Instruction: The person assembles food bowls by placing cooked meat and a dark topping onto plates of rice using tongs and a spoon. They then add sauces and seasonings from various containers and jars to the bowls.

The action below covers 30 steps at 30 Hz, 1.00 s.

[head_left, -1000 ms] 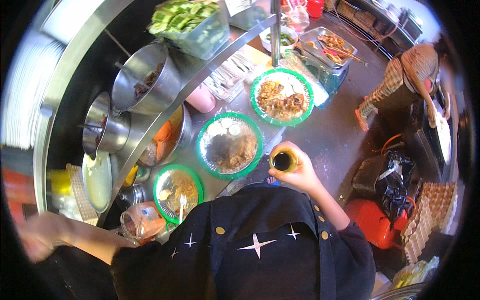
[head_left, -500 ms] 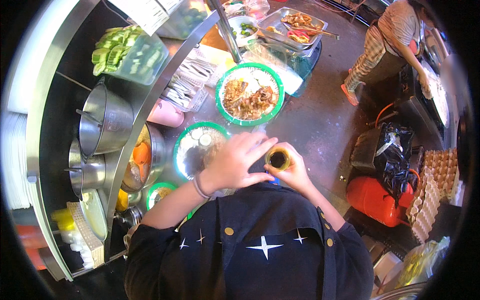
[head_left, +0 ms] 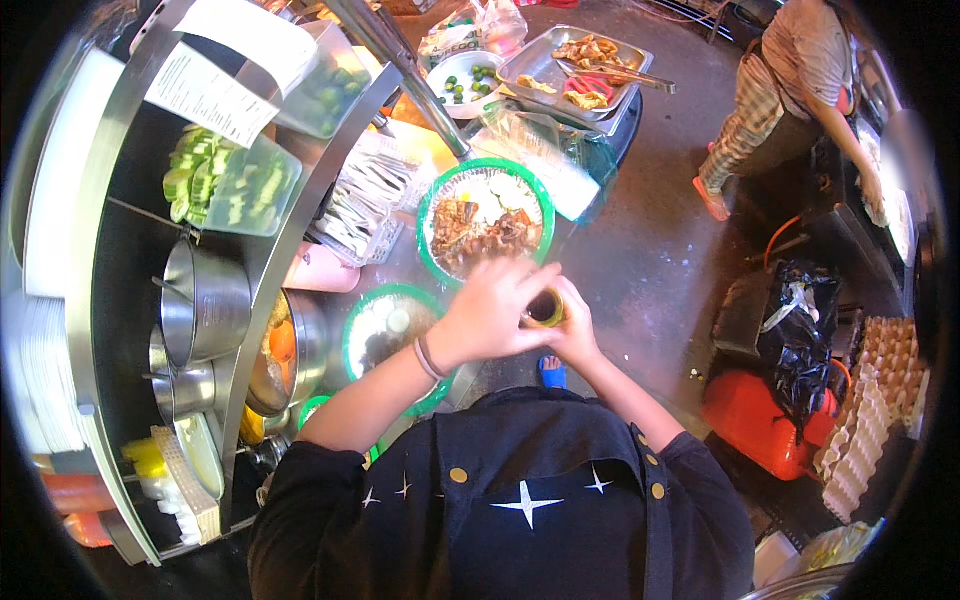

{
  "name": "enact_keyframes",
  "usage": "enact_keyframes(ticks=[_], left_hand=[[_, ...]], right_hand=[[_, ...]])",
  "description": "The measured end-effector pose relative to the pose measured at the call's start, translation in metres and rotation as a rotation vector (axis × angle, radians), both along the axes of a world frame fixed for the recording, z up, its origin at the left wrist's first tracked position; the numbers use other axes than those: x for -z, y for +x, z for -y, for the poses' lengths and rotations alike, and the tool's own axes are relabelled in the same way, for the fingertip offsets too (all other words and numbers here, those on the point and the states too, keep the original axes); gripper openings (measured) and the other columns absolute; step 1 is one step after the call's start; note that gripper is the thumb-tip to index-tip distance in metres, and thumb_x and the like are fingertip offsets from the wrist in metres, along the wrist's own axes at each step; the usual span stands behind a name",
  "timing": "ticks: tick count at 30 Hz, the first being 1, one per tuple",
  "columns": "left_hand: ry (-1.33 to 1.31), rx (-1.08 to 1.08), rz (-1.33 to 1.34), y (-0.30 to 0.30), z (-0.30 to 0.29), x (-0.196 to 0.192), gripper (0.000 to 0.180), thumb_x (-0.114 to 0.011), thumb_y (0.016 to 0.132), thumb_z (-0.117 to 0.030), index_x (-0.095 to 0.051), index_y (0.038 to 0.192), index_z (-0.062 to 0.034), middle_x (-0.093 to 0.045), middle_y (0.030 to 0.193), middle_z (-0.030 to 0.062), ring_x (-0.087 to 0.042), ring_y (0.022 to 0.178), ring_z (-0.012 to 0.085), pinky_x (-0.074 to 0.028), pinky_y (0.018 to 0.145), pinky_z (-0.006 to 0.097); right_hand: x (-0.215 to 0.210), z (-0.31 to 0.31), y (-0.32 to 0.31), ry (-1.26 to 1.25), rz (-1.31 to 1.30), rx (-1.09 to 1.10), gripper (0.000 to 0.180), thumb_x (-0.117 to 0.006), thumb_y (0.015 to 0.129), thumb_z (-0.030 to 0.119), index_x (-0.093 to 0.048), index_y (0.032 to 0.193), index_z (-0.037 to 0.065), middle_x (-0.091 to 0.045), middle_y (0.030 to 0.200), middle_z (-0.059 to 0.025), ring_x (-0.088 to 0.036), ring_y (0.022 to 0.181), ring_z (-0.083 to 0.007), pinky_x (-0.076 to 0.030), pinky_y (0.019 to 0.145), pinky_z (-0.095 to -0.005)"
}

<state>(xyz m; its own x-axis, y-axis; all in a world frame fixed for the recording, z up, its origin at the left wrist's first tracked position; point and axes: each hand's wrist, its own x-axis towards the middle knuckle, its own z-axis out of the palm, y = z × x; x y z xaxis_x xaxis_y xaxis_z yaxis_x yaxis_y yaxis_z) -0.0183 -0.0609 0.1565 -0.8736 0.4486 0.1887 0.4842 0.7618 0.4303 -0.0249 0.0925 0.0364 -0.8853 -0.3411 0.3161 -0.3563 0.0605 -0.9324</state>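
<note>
While a steel shelf (head_left: 264, 300) curves along the left of the frame, a green-rimmed plate (head_left: 547, 222) lies at upper centre. Below it, the left hand (head_left: 488, 312) bends its fingers; whether they grip something, one cannot tell. Just beside, at frame centre, the right hand (head_left: 576, 326) is wrapped around a small yellowish jar (head_left: 546, 319).

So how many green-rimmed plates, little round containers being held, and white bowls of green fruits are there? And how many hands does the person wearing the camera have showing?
Green-rimmed plates: 3 (one mostly hidden)
Little round container: 1
White bowl: 1
Hands, left hand and right hand: 2
Total: 7
</note>
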Motion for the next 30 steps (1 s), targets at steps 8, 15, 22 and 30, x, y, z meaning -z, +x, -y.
enact_keyframes(ticks=[8, 15, 22, 30], left_hand=[[-0.133, -0.417, -0.056, -0.149, 0.077, 0.108, 0.03, -0.073, 0.072, -0.018, -0.07, 0.1, -0.0089, -0.062, 0.092, 0.0167, -0.06, 0.09, 0.0327, -0.048, 0.082, 0.04], [-0.091, -0.485, 0.109, -0.166, 0.081, 0.147, 0.036, -0.078, 0.066, -0.019, -0.07, 0.1, -0.01, -0.062, 0.093, 0.0167, -0.06, 0.093, 0.0319, -0.047, 0.084, 0.039], [0.0, -0.36, 0.102, -0.181, 0.083, 0.155, 0.038, -0.079, 0.065, -0.016, -0.07, 0.101, -0.0103, -0.068, 0.088, 0.0107, -0.062, 0.076, 0.0249, -0.05, 0.072, 0.035], [0.157, -0.382, 0.361, -0.187, 0.086, 0.15, 0.029, -0.079, 0.066, -0.007, -0.066, 0.092, -0.008, -0.061, 0.072, 0.0039, -0.06, 0.071, 0.0158, -0.048, 0.066, 0.03]], right_hand=[[0.018, -0.021, -0.011, 0.059, 0.022, 0.067, 0.035, -0.08, 0.068, 0.014, -0.058, 0.094, 0.003, -0.059, 0.094, -0.0109, -0.058, 0.091, -0.0263, -0.046, 0.081, -0.0348], [0.043, -0.09, 0.01, 0.175, 0.101, 0.14, 0.036, -0.08, 0.068, 0.014, -0.059, 0.094, 0.003, -0.059, 0.095, -0.0109, -0.059, 0.091, -0.0267, -0.047, 0.081, -0.0349], [0.051, -0.118, 0.028, 0.226, 0.181, 0.251, 0.04, -0.08, 0.067, 0.015, -0.059, 0.098, 0.001, -0.06, 0.097, -0.0123, -0.059, 0.092, -0.027, -0.047, 0.081, -0.0344], [0.057, -0.116, 0.033, 0.171, 0.199, 0.258, 0.04, -0.08, 0.067, 0.014, -0.058, 0.098, 0.0, -0.059, 0.098, -0.0128, -0.059, 0.092, -0.0266, -0.047, 0.082, -0.0339]])
